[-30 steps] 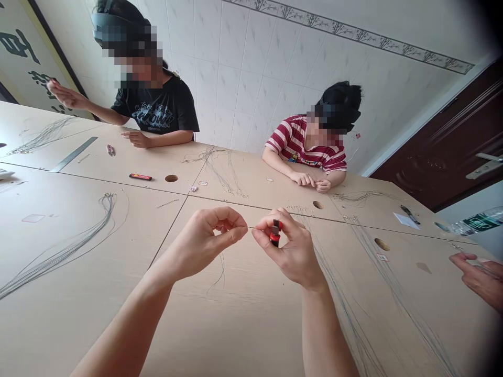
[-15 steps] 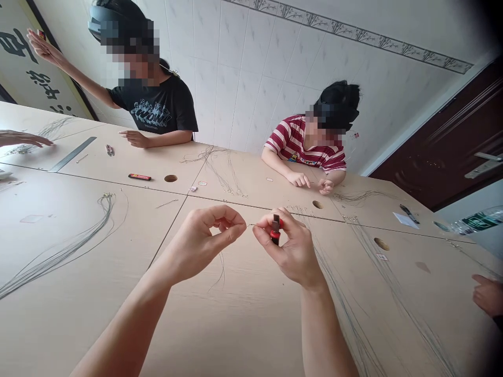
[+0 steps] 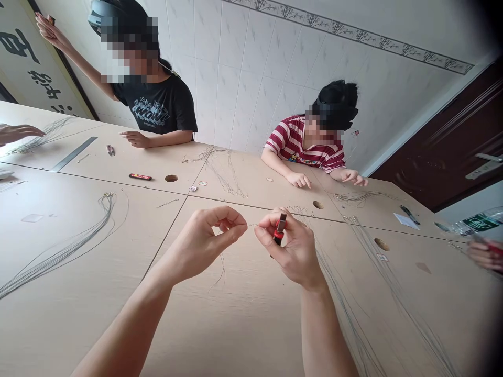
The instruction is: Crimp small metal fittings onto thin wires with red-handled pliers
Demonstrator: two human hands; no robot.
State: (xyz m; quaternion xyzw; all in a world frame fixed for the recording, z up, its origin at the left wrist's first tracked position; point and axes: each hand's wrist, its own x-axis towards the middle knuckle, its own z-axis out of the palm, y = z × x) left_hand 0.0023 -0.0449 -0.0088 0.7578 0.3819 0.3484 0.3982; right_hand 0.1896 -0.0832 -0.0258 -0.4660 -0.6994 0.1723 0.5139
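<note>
Thumb and forefinger of my left hand (image 3: 204, 243) are pinched together on a thin wire (image 3: 222, 269), whose loose end curls down below the hand. My right hand (image 3: 293, 251) is closed around small pliers (image 3: 280, 226) with dark metal jaws and red-and-black handles; the jaws point upward. The right thumb and forefinger also pinch at the wire's other end, in the short gap between my hands. Whatever sits at that end is too small to make out. Both hands hover over the wooden table (image 3: 243, 335).
Bundles of thin wires (image 3: 90, 230) lie left, with more wires (image 3: 346, 303) right. Further off are a metal ruler (image 3: 74, 153), a red-and-black box cutter (image 3: 140, 177) and table holes (image 3: 381, 244). Two people sit opposite; another's hand (image 3: 481, 254) is at right, and a bottle (image 3: 481, 221) lies there.
My hands have barely moved, the right one shifting slightly rightward with the pliers. The striped-shirt person's hand has swung out to the right. At the right edge, another person's hand has risen.
</note>
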